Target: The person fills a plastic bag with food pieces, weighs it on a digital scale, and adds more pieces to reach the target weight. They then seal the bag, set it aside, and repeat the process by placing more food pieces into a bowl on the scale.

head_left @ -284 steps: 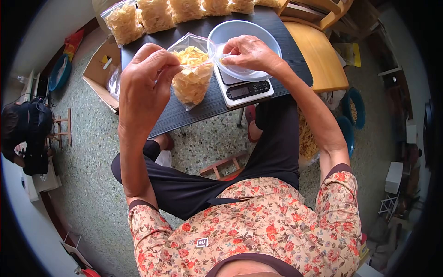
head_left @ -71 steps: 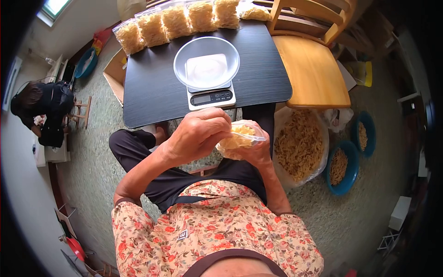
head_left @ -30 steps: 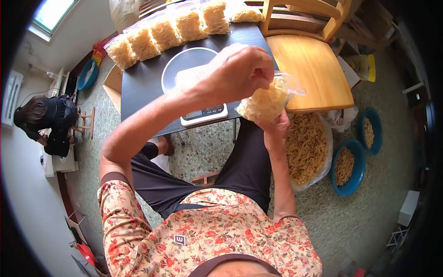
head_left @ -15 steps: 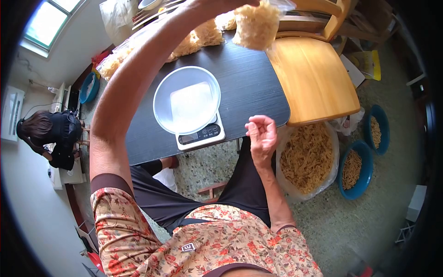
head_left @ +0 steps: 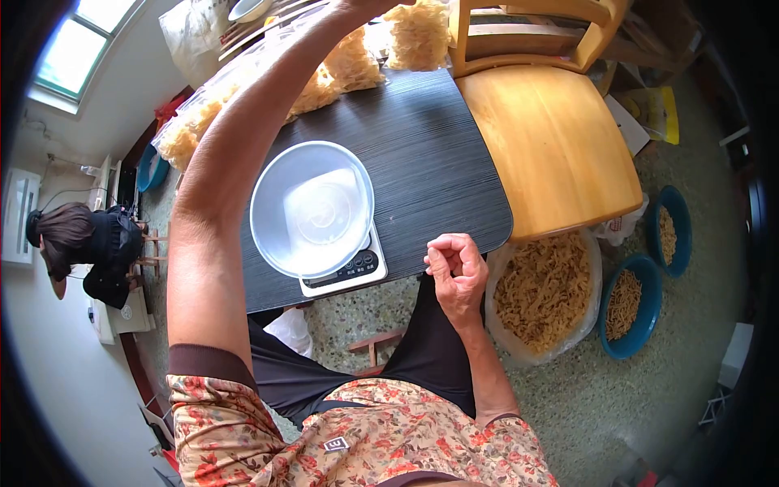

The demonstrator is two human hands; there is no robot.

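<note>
The left hand (head_left: 369, 5) reaches to the table's (head_left: 438, 154) far edge, at the top of a noodle bag (head_left: 418, 34); its grip is cut off from view. The right hand (head_left: 456, 272), loosely curled, holds nothing near the scale (head_left: 345, 269).

This is a room in a home: a small black table (head_left: 430, 154), a wooden chair (head_left: 552, 138), a speckled floor (head_left: 617, 398) and a window (head_left: 81, 36).
</note>
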